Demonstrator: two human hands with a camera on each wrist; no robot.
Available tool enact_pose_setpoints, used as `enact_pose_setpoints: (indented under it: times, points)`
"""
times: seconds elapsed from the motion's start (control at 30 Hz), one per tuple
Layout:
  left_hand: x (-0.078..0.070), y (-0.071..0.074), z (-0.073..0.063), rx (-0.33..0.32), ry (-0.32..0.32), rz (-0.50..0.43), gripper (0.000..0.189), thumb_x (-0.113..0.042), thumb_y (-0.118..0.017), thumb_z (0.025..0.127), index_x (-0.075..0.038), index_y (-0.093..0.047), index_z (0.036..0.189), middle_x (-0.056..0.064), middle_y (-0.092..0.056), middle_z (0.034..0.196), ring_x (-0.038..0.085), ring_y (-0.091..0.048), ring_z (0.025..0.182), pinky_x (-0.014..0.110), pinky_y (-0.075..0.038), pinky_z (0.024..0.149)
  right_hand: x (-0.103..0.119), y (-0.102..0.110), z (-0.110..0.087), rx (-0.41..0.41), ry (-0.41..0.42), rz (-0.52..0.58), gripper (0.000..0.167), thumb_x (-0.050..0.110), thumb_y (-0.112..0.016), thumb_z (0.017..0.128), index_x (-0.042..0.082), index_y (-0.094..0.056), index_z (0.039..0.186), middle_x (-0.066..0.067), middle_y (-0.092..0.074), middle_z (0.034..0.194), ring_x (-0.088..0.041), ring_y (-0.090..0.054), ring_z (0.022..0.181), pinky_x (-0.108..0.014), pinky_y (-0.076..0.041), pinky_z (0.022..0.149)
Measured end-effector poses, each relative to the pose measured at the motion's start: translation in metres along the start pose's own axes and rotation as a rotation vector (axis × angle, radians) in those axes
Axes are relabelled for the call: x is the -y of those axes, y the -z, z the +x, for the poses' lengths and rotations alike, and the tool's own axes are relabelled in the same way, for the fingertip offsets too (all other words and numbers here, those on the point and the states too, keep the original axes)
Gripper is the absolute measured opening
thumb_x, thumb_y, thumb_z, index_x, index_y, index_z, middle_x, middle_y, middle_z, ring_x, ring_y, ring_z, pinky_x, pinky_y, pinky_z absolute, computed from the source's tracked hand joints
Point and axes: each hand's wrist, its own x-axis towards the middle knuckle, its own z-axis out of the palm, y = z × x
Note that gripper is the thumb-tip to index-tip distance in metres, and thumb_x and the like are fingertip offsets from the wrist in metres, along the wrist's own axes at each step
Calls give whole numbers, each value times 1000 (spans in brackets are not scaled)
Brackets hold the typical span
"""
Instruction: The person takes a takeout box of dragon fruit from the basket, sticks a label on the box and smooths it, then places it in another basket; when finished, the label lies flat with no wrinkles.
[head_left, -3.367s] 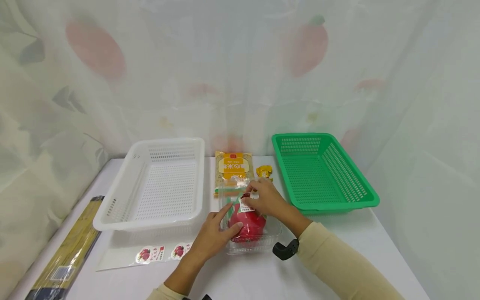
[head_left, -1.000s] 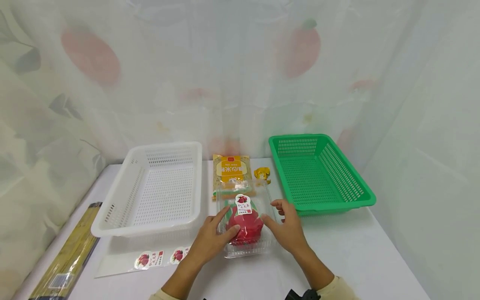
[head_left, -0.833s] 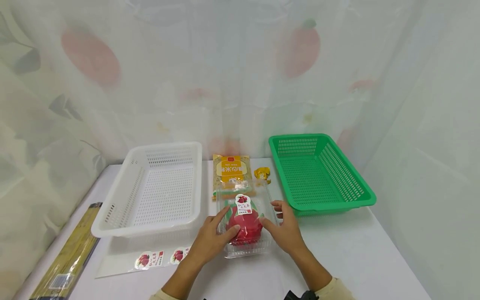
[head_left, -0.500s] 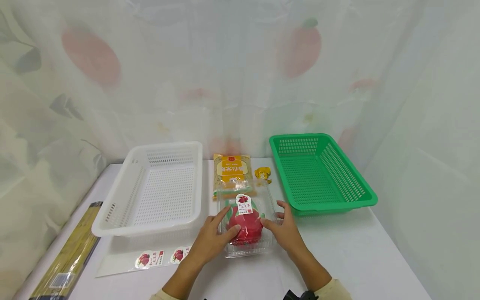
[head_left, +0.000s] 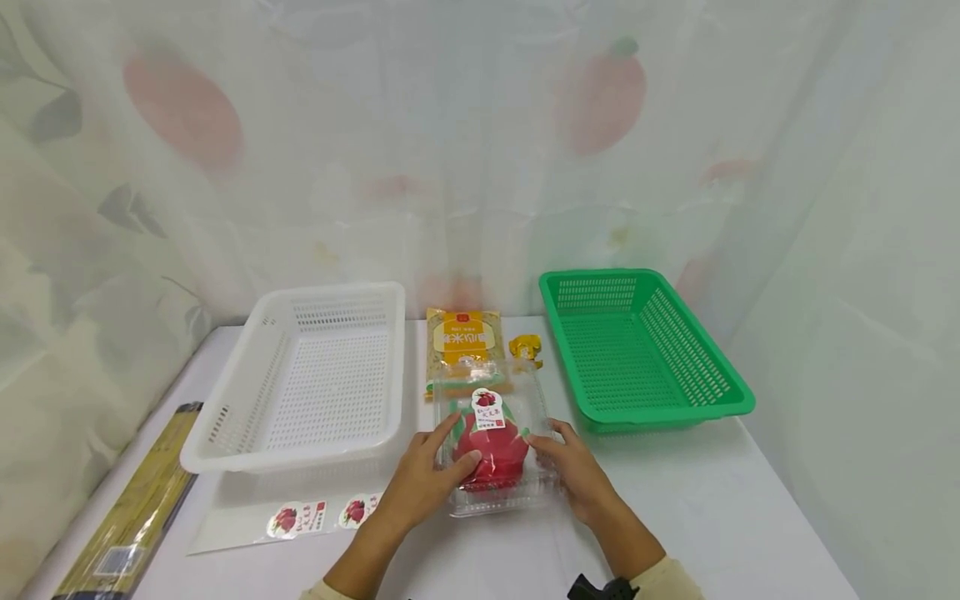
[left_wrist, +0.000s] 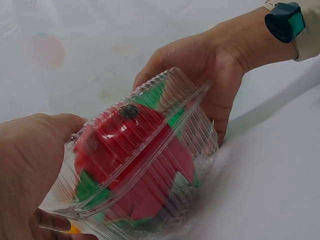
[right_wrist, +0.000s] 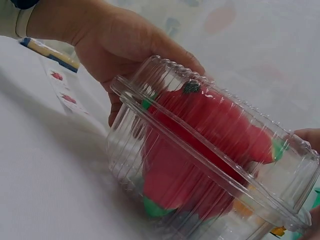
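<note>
A clear plastic clamshell box (head_left: 504,503) stands on the table, its lid down over a red dragon fruit (head_left: 491,460) with green tips. The lid bears a white label (head_left: 489,408) with a dragon fruit print. My left hand (head_left: 423,477) grips the box's left side, thumb on the lid and lower fingers along the wall. From the other side my right hand (head_left: 581,477) holds it, thumb on the lid edge and fingers around the side wall. In the left wrist view the ribbed box wall (left_wrist: 202,132) sits between both hands.
To the left are a white basket (head_left: 300,458), a strip of dragon fruit labels (head_left: 225,529) and a long pack of noodles (head_left: 131,508). Behind the box lie a yellow food packet (head_left: 465,337) and a small yellow wrapped piece (head_left: 525,347). A green basket (head_left: 667,415) stands right.
The right hand has let go of the label, now flat on the lid, moved to the box's right side and closed its fingers there. The left hand has stayed put.
</note>
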Motion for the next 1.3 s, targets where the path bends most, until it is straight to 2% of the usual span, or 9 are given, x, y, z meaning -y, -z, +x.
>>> enact_pose_setpoints:
  times: [0.13, 0.4, 0.67, 0.93, 1.3]
  points:
    - [1, 0, 0, 0, -3, -7, 72, -56, -65, 85, -22, -47, 145, 18, -52, 119, 36, -54, 106, 58, -47, 82, 0, 0, 0, 1, -3, 44, 76, 42, -68, 87, 12, -30, 146, -21, -51, 122, -34, -49, 106, -38, -46, 73]
    - [3, 0, 0, 1, -11, -16, 72, -55, -66, 85, -24, -46, 146, 19, -52, 121, 36, -54, 106, 59, -47, 83, -4, -1, 2, -11, 18, 84, 67, 39, -66, 88, 13, -31, 139, -19, -53, 112, -27, -57, 89, -36, -47, 69]
    - [-4, 4, -2, 3, -1, 30, 71, -56, -65, 85, -22, -47, 145, 19, -51, 121, 37, -55, 107, 59, -48, 83, -8, -3, 3, -20, 28, 113, 68, 38, -67, 87, 11, -32, 139, -16, -53, 109, -26, -55, 92, -35, -45, 73]
    - [-14, 16, -9, 11, -7, 41, 72, -54, -68, 84, -24, -45, 146, 17, -48, 129, 24, -56, 84, 41, -51, 67, -8, -3, 1, -38, 2, 96, 70, 40, -66, 87, 11, -31, 141, -16, -57, 103, -25, -55, 92, -34, -44, 73]
    - [-29, 36, -16, -44, -52, 0, 75, -53, -71, 83, -25, -43, 147, 8, -47, 134, 27, -55, 93, 33, -47, 62, -8, -3, -2, -28, -4, 88, 70, 42, -65, 88, 8, -31, 140, -17, -54, 114, -30, -51, 102, -36, -42, 74]
